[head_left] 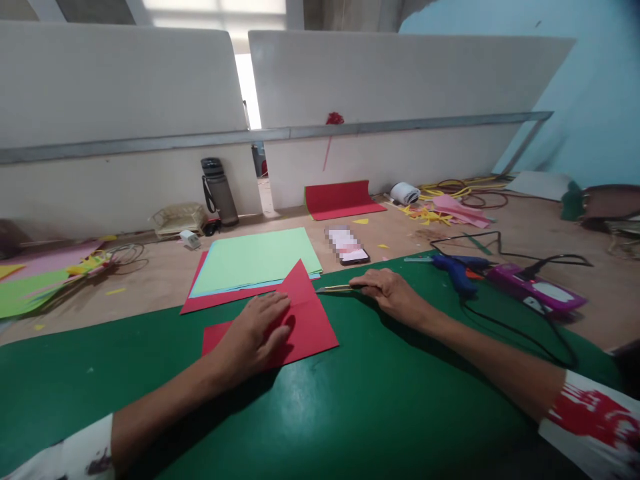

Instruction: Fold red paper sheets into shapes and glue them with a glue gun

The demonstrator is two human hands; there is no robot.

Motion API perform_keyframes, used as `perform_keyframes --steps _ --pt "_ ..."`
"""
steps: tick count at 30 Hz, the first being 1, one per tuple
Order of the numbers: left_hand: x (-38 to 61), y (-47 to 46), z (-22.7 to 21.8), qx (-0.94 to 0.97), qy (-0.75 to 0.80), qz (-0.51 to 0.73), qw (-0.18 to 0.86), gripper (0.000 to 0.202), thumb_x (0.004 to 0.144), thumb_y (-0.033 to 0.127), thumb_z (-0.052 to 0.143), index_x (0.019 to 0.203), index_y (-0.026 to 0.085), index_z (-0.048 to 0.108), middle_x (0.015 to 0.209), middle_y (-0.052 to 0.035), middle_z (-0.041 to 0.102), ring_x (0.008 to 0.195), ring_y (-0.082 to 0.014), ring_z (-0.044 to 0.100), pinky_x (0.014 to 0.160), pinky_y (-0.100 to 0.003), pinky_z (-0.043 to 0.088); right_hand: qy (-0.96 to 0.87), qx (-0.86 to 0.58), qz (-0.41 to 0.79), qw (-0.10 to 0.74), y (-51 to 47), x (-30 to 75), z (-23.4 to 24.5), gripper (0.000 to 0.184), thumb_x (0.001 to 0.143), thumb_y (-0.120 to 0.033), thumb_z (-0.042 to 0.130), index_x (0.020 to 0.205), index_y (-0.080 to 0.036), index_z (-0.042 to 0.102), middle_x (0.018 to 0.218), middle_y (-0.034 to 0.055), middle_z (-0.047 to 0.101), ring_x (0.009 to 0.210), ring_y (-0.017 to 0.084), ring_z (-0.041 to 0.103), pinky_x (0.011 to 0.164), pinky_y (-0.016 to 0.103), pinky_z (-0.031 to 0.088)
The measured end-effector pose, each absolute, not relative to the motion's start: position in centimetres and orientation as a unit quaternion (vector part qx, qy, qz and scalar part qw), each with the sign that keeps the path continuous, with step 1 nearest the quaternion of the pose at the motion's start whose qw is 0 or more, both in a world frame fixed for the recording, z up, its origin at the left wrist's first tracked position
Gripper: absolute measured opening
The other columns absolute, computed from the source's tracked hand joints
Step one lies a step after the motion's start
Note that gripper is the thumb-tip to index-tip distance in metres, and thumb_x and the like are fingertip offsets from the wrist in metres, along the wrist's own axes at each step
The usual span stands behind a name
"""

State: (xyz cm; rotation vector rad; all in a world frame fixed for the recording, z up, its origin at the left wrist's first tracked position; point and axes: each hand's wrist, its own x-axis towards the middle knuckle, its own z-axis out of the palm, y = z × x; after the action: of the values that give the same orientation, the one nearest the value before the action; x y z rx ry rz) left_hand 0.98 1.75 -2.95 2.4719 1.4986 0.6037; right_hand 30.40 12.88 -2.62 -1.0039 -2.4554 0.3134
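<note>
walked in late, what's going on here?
A person's left hand rests spread on a folded sheet of red paper, which lies on the green work surface. The right hand holds a slim pointed tool, its tip at the paper's right edge; whether it touches isn't clear. Light green sheets lie just behind, and a blue glue gun lies off to the right.

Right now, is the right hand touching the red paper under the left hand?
Apart. The head view shows a strip of green surface between the right hand and the red paper, with the held slim tool pointing across it.
</note>
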Motion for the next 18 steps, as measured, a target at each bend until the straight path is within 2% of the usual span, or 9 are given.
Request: perform_keyframes --steps 4,8,16,18 --pt "1.6 3.0 -2.6 0.818 0.527 0.211 0.095 0.040 0.092 0.031 0.041 0.128 0.017 0.049 0.135 -0.0111 0.051 0.126 -0.0256 0.043 0.104 -0.045 0.038 -0.896 -0.371 0.105 0.219 12.9 30.2 -2.6 0.025 0.089 -0.018 0.045 0.100 -0.021 0.068 0.085 0.0036 0.069 0.078 0.017 0.059 0.076 0.032 0.036" --pt "1.9 3.3 -2.6 0.812 0.536 0.206 0.098 0.040 0.091 0.029 0.041 0.129 0.020 0.048 0.132 -0.0097 0.053 0.122 -0.0258 0.046 0.101 -0.046 0.041 -0.903 -0.372 0.103 0.187 12.8 30.0 -2.5 0.026 0.089 -0.019 0.045 0.100 -0.022 0.068 0.085 0.0036 0.069 0.079 0.017 0.058 0.078 0.035 0.033" --pt "1.8 3.4 -3.1 0.818 0.538 0.178 0.099 0.039 0.096 0.034 0.033 0.128 0.021 0.052 0.136 -0.0070 0.051 0.128 -0.0240 0.040 0.106 -0.042 0.035 -0.911 -0.350 0.152 0.157 11.1 30.9 -2.0 0.026 0.087 -0.020 0.045 0.101 -0.023 0.068 0.084 0.0043 0.066 0.083 0.020 0.058 0.093 0.048 0.022" --pt "1.9 3.2 -2.8 0.825 0.534 0.152 0.107 0.040 0.097 0.038 0.030 0.127 0.024 0.053 0.141 -0.0057 0.045 0.132 -0.0258 0.035 0.107 -0.046 0.032 -0.910 -0.346 0.167 0.153 10.5 31.3 -2.0 0.026 0.087 -0.021 0.045 0.101 -0.023 0.067 0.085 0.0043 0.066 0.085 0.020 0.058 0.095 0.051 0.019"
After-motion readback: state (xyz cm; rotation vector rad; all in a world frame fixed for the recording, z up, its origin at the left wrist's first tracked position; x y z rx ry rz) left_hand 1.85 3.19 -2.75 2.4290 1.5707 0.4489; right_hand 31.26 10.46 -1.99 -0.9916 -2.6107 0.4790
